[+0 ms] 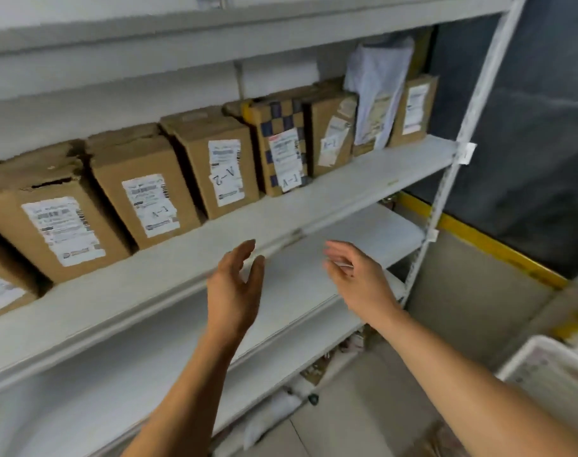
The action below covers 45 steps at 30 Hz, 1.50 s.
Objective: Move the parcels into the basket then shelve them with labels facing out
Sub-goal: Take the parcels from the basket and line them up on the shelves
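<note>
Several cardboard parcels (142,192) stand in a row on the white middle shelf (215,245), their white labels facing out. A checkered parcel (281,143) and a white plastic mailer (376,87) stand among them toward the right end. My left hand (236,285) and my right hand (357,275) hover in front of the shelf edge, below the parcels. Both hands are empty with relaxed fingers, palms turned toward each other. A white basket (551,374) shows at the lower right corner; its contents are hard to make out.
A bare lower shelf (314,285) lies under my hands. The rack's white upright (459,150) closes the right end. Behind it is a dark wall with a yellow stripe (479,239). Small items lie on the floor under the rack.
</note>
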Each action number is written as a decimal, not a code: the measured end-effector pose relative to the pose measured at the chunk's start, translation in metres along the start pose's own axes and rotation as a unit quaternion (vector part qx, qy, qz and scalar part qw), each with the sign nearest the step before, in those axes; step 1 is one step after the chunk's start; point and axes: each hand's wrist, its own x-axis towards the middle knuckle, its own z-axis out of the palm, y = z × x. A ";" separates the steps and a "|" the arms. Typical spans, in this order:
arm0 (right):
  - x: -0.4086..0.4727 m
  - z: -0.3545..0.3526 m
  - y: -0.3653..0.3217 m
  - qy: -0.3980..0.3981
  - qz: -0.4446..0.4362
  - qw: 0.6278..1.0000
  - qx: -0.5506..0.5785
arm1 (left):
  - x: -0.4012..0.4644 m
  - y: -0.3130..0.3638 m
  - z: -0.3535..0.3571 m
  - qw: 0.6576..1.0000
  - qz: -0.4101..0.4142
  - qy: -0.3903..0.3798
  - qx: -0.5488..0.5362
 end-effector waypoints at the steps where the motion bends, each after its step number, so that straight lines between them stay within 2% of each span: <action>1: -0.007 -0.020 0.017 0.016 0.017 1.000 -0.004 | -0.003 0.009 0.025 1.000 0.008 -0.021 0.007; 8: -0.068 -0.135 0.107 0.143 0.135 0.980 -0.026 | -0.030 0.060 0.180 0.976 0.054 -0.202 0.051; 13: -0.124 -0.203 0.168 0.220 0.248 0.940 -0.083 | -0.050 0.095 0.293 0.938 0.079 -0.332 0.057; 19: -0.185 -0.262 0.229 0.304 0.368 0.876 -0.077 | -0.093 0.123 0.420 0.868 0.092 -0.487 0.036; 27: -0.272 -0.307 0.304 0.360 0.521 0.771 -0.072 | -0.186 0.143 0.558 0.742 0.150 -0.651 0.048; 31: -0.319 -0.324 0.353 0.370 0.564 0.735 -0.060 | -0.244 0.138 0.610 0.694 0.144 -0.701 0.074; 35: -0.358 -0.338 0.417 0.374 0.594 0.711 -0.039 | -0.303 0.120 0.661 0.663 0.142 -0.726 0.113; 45: -0.417 -0.368 0.573 0.325 0.639 0.696 -0.031 | -0.421 0.048 0.800 0.631 0.056 -0.744 0.213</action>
